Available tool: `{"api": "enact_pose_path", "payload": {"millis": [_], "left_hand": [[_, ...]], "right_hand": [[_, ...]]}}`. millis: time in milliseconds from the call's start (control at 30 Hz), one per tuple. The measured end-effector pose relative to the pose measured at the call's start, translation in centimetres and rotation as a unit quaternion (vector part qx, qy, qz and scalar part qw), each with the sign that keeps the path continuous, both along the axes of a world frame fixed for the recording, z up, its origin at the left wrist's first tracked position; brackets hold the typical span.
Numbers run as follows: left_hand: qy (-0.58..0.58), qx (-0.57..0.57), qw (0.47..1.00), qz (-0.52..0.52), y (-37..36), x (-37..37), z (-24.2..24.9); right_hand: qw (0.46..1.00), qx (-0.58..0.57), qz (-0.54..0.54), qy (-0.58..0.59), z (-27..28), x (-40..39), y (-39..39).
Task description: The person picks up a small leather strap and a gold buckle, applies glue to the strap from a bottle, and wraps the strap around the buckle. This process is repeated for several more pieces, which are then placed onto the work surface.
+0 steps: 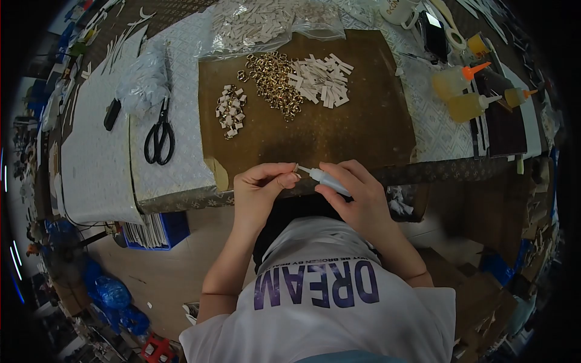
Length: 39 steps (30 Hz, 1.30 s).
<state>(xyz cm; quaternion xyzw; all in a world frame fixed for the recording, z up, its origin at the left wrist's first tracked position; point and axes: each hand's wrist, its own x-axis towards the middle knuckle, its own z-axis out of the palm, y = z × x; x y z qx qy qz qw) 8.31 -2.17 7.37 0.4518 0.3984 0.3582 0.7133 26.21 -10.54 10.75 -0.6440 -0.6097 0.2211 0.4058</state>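
At the front edge of the brown work mat [363, 142], my left hand [266, 184] pinches a tiny piece between thumb and forefinger; its kind is too small to make out. My right hand [360, 190] is closed around a small white glue bottle [330, 181], whose thin nozzle points left and reaches the left fingertips. On the mat beyond my hands lie a pile of gold metal rings [275, 81], a heap of pale flat strips [324, 80], and, to the left, a small group of rings with pale strips wrapped on them [231, 112].
Black-handled scissors [160, 139] lie left of the mat beside a crumpled plastic bag [145, 78]. A clear bag of pale strips [248, 27] sits at the back. Yellowish glue bottles [466, 107], a phone [434, 33] and a mug [399, 11] stand or lie at right.
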Motion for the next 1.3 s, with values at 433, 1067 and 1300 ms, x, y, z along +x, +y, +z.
{"api": "enact_pose_path", "payload": {"millis": [433,1067,1300], "left_hand": [[-0.053,-0.058,0.997,0.003,-0.6,0.1,-1.2],[-0.177,-0.250,0.952,0.019,0.1,-0.4,-1.3],[-0.147,-0.217,0.965,-0.001,0.2,-0.6,-0.5]], "right_hand": [[0.998,-0.050,0.032,-0.029,2.3,0.1,0.2],[0.871,-0.162,0.013,0.463,-3.5,2.2,0.5],[0.883,0.012,-0.062,0.464,-5.1,4.9,2.3]]}}
